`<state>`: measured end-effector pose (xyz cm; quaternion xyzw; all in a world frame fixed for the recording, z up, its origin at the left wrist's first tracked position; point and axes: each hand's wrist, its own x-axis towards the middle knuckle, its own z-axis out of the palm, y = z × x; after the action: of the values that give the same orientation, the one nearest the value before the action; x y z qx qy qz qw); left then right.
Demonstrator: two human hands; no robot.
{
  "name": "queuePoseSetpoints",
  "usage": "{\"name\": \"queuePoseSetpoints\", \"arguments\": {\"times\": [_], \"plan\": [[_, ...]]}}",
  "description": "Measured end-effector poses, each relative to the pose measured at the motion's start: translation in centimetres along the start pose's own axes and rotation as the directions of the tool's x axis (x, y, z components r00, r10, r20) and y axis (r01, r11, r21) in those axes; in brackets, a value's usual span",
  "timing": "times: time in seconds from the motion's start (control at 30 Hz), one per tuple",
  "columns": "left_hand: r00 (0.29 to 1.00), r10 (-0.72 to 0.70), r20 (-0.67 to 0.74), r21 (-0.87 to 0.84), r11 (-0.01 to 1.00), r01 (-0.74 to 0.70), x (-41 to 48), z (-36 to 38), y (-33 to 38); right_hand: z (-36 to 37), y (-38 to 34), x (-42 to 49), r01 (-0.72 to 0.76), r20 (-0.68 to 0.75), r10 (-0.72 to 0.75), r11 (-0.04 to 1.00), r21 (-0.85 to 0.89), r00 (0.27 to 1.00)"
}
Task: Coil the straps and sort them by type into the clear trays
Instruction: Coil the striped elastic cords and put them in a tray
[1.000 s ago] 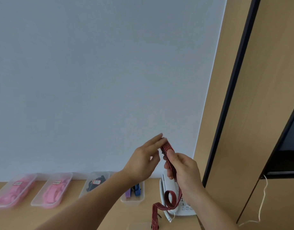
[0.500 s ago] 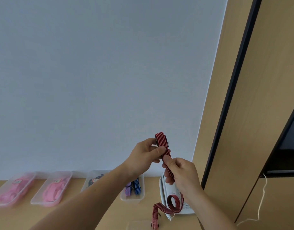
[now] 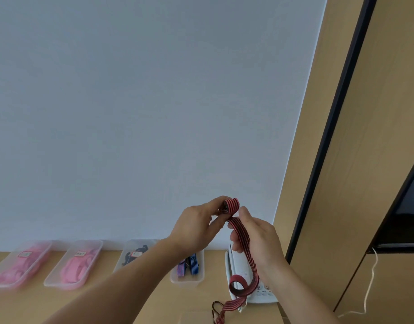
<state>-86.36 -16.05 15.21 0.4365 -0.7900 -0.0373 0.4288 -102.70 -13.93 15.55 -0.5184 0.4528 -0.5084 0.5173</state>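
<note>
Items on the wooden tabletop (image 3: 107,305), set along a pale wall, as we log them:

1. Clear tray (image 3: 7,285), labelled, holding pink straps (image 3: 21,265).
2. Second clear tray (image 3: 63,286), just beside the first, labelled, holding more pink straps (image 3: 77,265).
3. Third clear tray (image 3: 121,256), labelled, holding black straps (image 3: 140,250); the left forearm partly covers it.
4. Fourth clear tray (image 3: 187,282), holding a purple striped strap (image 3: 181,270) and a blue striped strap (image 3: 194,266) side by side.
5. Left hand (image 3: 194,228), raised above the trays, thumb and fingers pinching the small rolled end of the red-and-black striped strap (image 3: 242,235).
6. That strap is in the air between both hands. From the roll it runs down through the right hand, forms a loose loop in front of item 8, and trails off the bottom edge.
7. Right hand (image 3: 259,239), just beside the left, fingers curled round the strap directly below the roll.
8. White device with round buttons (image 3: 259,298), at the right end of the tabletop.
9. Wooden cabinet panel (image 3: 341,206) with a dark edge, and a white cord (image 3: 369,288) hanging against it.
</note>
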Motion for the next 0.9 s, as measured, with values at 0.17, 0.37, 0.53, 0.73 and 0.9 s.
{"name": "queuePoseSetpoints", "arguments": {"times": [0.17,0.37,0.53,0.73,0.9], "plan": [[0.960,0.272,-0.074,0.216,0.944,-0.250,-0.1,-0.3,-0.5,0.2,-0.2,0.1,-0.014,0.005,0.014,1.000,0.022,1.000],[0.895,0.441,-0.071,0.330,0.857,-0.396,-0.2,0.0,-1.6,0.5,0.1,0.1,-0.022,-0.009,0.022,0.999,0.028,1.000],[0.997,-0.078,0.012,-0.059,0.995,0.078,-0.1,0.5,-0.8,0.5,0.1,0.0,0.026,-0.042,-0.024,0.998,0.055,0.999],[0.759,-0.349,0.550,-0.659,0.377,0.651,1.4,-1.1,0.8,0.4,0.4,-0.1,0.151,0.006,-0.151,0.988,-0.042,0.989],[0.828,-0.318,0.462,-0.724,0.404,0.559,1.6,-1.0,1.3,0.3,0.9,-0.1,0.163,-0.022,-0.166,0.981,-0.108,0.986]]}}
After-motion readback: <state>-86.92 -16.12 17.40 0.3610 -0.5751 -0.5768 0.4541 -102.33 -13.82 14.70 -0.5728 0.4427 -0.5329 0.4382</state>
